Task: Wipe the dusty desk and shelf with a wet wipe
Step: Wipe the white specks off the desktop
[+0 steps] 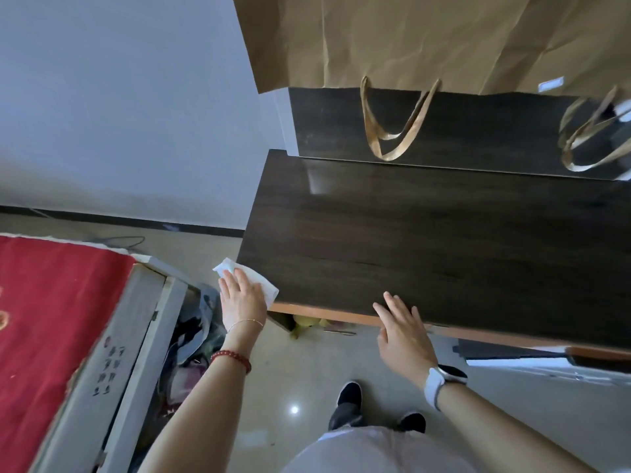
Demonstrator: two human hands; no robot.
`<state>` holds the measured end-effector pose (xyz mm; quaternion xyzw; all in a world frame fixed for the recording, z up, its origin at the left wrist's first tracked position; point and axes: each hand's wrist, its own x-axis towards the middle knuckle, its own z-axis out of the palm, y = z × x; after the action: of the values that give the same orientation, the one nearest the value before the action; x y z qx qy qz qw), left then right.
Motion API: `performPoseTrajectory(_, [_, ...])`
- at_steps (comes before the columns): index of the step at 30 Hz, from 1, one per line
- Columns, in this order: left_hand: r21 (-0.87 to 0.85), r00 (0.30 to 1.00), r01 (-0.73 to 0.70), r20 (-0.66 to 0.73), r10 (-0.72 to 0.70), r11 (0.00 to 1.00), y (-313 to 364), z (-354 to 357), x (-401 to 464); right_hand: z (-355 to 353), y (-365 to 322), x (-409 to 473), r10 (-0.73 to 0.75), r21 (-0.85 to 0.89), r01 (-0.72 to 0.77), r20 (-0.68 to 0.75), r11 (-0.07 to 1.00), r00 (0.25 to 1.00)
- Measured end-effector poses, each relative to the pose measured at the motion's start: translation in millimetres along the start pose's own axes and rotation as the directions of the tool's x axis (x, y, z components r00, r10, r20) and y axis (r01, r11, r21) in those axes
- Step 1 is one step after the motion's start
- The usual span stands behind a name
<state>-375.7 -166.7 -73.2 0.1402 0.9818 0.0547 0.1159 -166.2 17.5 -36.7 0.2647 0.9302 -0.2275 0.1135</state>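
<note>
At six o'clock, nearest the camera, the person's light clothing and two dark shoes (350,393) stand on the glossy floor (293,370). From there both bare forearms reach up toward the dark wooden surface (426,240).

The left hand (240,300), at about nine o'clock from the right hand, lies flat at the surface's near left corner. Its fingers (239,279) are nearly straight and close together, pressing down on the white wet wipe (252,279) and not gripping around it. The wipe lies under the fingers and palm; one crumpled end sticks out beyond the fingertips toward eleven o'clock, past the left edge of the surface, and the other end shows at three o'clock of the hand, on the dark wood. The wrist carries a thin chain and a red bead bracelet (232,358).

The right hand (403,332) rests on the near edge of the surface, palm down, fingers (392,303) spread open and holding nothing. A watch (444,378) with a pale strap sits on this wrist.

At eight o'clock lies a red cloth (51,319) on a pale box.

Farther, at twelve o'clock, the shelf (444,128) rises behind the surface. Brown paper bags (409,39) stand on it, with their handles (392,124) hanging down over its dark front.
</note>
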Motion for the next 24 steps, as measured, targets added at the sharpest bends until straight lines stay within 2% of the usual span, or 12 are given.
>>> performPoseTrajectory(2, [-0.046, 0.997, -0.036, -0.075, 0.032, 0.998, 7.2, -2.5, -3.2, 1.7, 1.1, -0.5, -0.004, 0.013, 0.004, -0.008, 1.000, 1.000])
performPoseTrajectory(4, [-0.069, 0.973, -0.216, -0.100, 0.209, 0.974, 22.4, 0.6, -16.3, 2.5, 1.8, -0.7, -0.005, 0.036, 0.006, -0.020, 0.999, 1.000])
performPoseTrajectory(6, [-0.087, 0.919, -0.392, -0.086, 0.385, 0.916, 42.1, 7.7, -32.1, 3.5, 3.5, -1.5, -0.009, 0.057, 0.011, -0.028, 0.998, 1.000])
performPoseTrajectory(9, [-0.224, 0.860, -0.509, -0.077, 0.505, 0.831, 83.0, 6.2, -53.7, 2.4, 8.1, -1.6, -0.005, 0.092, 0.008, -0.031, 0.996, 1.000])
performPoseTrajectory(11, [-0.285, 0.792, -0.592, -0.033, 0.610, 0.754, 107.1, 3.4, -67.3, 0.1, 13.6, -2.4, 0.021, 0.129, -0.014, -0.047, 0.992, 0.999])
performPoseTrajectory(12, [-0.355, 0.779, -0.590, -0.015, 0.627, 0.725, 116.4, 1.5, -73.5, -1.6, 17.5, -4.6, 0.048, 0.160, -0.037, -0.064, 0.986, 0.997])
performPoseTrajectory(14, [-0.530, 0.804, -0.475, 0.063, 0.591, 0.703, 135.1, -5.6, -82.7, -7.8, 28.9, -12.1, 0.123, 0.239, -0.097, -0.097, 0.966, 0.988])
performPoseTrajectory(16, [-0.630, 0.826, -0.362, 0.125, 0.550, 0.687, 152.8, -10.2, -86.7, -15.3, 42.0, -23.2, 0.198, 0.333, -0.148, -0.121, 0.931, 0.973])
performPoseTrajectory(17, [-0.668, 0.837, -0.336, 0.112, 0.536, 0.664, 164.0, -11.3, -88.0, -20.2, 49.7, -29.8, 0.238, 0.382, -0.171, -0.136, 0.908, 0.962])
performPoseTrajectory(20, [-0.706, 0.840, -0.364, 0.032, 0.541, 0.607, 205.4, -11.4, -95.5, -35.3, 71.4, -50.2, 0.360, 0.488, -0.231, -0.189, 0.842, 0.914])
performPoseTrajectory(24, [-0.711, 0.763, -0.340, 0.174, 0.623, 0.615, 269.6, -5.6, -121.9, -50.5, 104.0, -85.8, 0.545, 0.608, -0.312, -0.242, 0.730, 0.803])
